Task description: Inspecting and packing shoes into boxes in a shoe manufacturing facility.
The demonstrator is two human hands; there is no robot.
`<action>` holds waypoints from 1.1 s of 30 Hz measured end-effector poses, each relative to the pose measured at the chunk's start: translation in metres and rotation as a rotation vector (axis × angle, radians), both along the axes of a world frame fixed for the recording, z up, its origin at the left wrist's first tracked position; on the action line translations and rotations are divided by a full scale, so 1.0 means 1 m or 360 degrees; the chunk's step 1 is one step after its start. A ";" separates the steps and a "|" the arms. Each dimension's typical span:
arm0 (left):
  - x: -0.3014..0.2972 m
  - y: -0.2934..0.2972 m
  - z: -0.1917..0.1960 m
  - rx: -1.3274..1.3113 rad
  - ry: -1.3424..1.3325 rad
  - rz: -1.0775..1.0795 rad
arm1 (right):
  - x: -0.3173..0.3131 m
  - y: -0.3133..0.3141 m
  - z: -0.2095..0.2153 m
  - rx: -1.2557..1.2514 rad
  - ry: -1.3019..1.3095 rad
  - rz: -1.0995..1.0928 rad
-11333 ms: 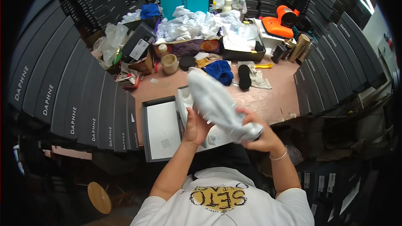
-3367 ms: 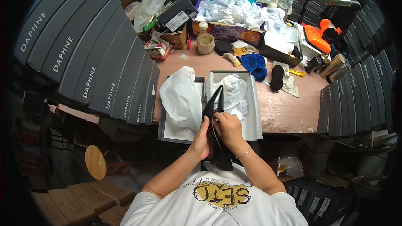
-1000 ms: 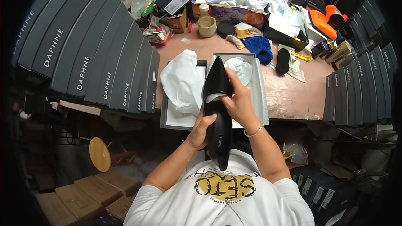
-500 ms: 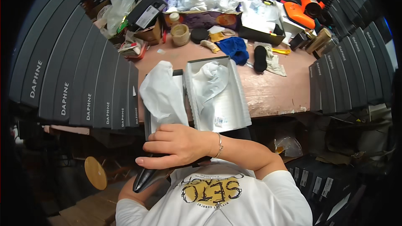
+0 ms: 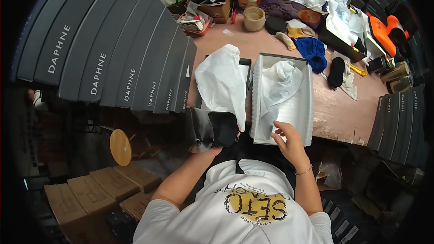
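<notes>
My left hand (image 5: 211,150) holds a glossy black shoe (image 5: 221,129) from below, just in front of the table's near edge. The shoe hides most of its fingers; one fingertip shows at the shoe's right side. My right hand (image 5: 291,145) is open, fingers apart and slightly bent, over the near end of a white-lined shoebox part (image 5: 308,108). Crumpled white tissue (image 5: 282,79) lies inside that part. To its left, more white tissue paper (image 5: 220,79) covers most of a dark shoebox part (image 5: 244,68) and drapes toward the shoe.
Dark shoeboxes (image 5: 113,63) stand in a row at left, with others (image 5: 400,117) at right. Behind are a jar (image 5: 254,19), a blue cloth (image 5: 311,54), a black brush-like item (image 5: 336,72) and an orange tool (image 5: 382,36). Cartons (image 5: 86,199) and a round stool (image 5: 120,147) are lower left.
My right hand has moved right, away from the shoe, to the white-lined box part. The shoe is now raised and turned in my left hand. The view has shifted left.
</notes>
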State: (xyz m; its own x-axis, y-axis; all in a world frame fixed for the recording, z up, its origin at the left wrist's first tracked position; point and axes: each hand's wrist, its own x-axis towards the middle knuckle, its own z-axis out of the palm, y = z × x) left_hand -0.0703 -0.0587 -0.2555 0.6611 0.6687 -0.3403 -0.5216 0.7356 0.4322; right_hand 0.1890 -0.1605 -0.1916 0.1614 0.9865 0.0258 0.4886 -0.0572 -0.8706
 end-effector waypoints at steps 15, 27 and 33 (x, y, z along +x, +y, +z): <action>0.065 0.049 0.030 -0.0055 -0.0303 0.0038 | 0.251 0.101 -0.051 0.0195 -0.0993 -0.1230; 0.079 0.056 0.016 -0.0350 -0.0240 0.0120 | 0.073 0.065 0.051 0.0837 -0.0677 0.0160; 0.061 0.039 0.036 0.1123 0.0685 0.0090 | -0.032 0.084 0.051 0.0713 -0.1125 0.0655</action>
